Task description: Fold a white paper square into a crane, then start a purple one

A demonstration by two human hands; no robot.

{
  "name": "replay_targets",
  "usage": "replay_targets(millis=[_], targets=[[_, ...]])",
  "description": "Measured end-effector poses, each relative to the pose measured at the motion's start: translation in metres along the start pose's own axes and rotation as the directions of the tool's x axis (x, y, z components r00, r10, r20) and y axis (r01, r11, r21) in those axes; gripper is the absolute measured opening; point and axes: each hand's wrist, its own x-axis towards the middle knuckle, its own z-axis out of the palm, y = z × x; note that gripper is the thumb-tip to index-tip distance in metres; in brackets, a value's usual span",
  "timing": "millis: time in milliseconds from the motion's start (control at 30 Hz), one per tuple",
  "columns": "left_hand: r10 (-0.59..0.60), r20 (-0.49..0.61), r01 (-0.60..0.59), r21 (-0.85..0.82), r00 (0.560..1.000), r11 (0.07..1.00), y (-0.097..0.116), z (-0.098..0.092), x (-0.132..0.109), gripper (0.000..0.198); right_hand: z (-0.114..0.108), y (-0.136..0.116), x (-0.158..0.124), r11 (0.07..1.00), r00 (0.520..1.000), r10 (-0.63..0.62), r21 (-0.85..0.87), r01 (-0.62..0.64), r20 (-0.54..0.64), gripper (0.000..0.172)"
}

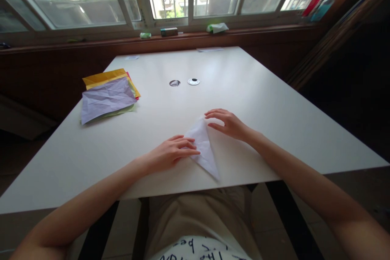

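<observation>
A white sheet of paper folded into a narrow triangle (204, 150) lies near the front edge of the white table (243, 89). My left hand (170, 153) rests flat on the triangle's left edge, fingers stretched out and pressing the paper. My right hand (227, 122) hovers at the triangle's upper tip, fingers spread and slightly curled, fingertips touching or just above the paper. Neither hand holds anything.
A stack of coloured creased papers (108, 95), lilac on top of yellow and green, lies at the table's left. Two small round cable holes (184, 82) sit mid-table. Small boxes and a green packet (217, 27) rest on the window sill behind.
</observation>
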Motion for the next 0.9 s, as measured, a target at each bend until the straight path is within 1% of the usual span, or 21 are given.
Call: replay_targets(millis=[67, 100, 167, 233, 300, 367, 433, 567, 667, 900], targets=[[0.004, -0.004, -0.004, -0.001, 1.000, 1.000, -0.003, -0.001, -0.001, 0.048, 0.000, -0.008, 0.001, 0.997, 0.998, -0.060, 0.040, 0.060, -0.006, 0.021], [-0.010, -0.024, 0.009, -0.009, 1.000, 1.000, -0.005, -0.001, -0.001, 0.047, 0.000, -0.011, 0.001, 0.994, 0.996, -0.088, 0.057, 0.088, 0.001, 0.020], [-0.042, -0.063, 0.040, -0.030, 0.997, 0.999, -0.006, 0.000, -0.001, 0.041, 0.000, -0.016, 0.001, 0.988, 0.992, -0.129, 0.084, 0.127, 0.018, 0.019], [-0.065, -0.090, 0.062, -0.036, 0.994, 0.997, -0.004, 0.001, 0.000, 0.033, 0.002, -0.019, 0.000, 0.981, 0.984, -0.165, 0.111, 0.157, 0.062, 0.018], [-0.086, -0.103, 0.086, -0.005, 0.991, 0.996, 0.000, 0.001, 0.001, 0.027, 0.004, -0.020, 0.000, 0.977, 0.976, -0.185, 0.131, 0.169, 0.117, 0.016], [-0.117, -0.121, 0.125, 0.057, 0.986, 0.991, 0.003, 0.000, 0.003, 0.022, 0.005, -0.020, 0.000, 0.977, 0.971, -0.184, 0.141, 0.162, 0.155, 0.015], [-0.155, -0.148, 0.174, 0.119, 0.977, 0.978, 0.005, -0.001, 0.003, 0.021, 0.005, -0.021, 0.000, 0.978, 0.970, -0.173, 0.150, 0.148, 0.169, 0.015], [-0.208, -0.187, 0.245, 0.203, 0.960, 0.948, 0.004, -0.002, 0.002, 0.037, 0.002, -0.025, 0.000, 0.980, 0.971, -0.153, 0.158, 0.125, 0.182, 0.017], [-0.190, -0.179, 0.230, 0.238, 0.965, 0.944, 0.001, 0.000, 0.000, 0.043, 0.000, -0.027, 0.000, 0.984, 0.969, -0.143, 0.139, 0.116, 0.200, 0.016], [-0.176, -0.208, 0.223, 0.233, 0.962, 0.946, 0.000, 0.005, 0.000, 0.032, 0.003, -0.025, -0.001, 0.986, 0.964, -0.139, 0.117, 0.115, 0.225, 0.018]])
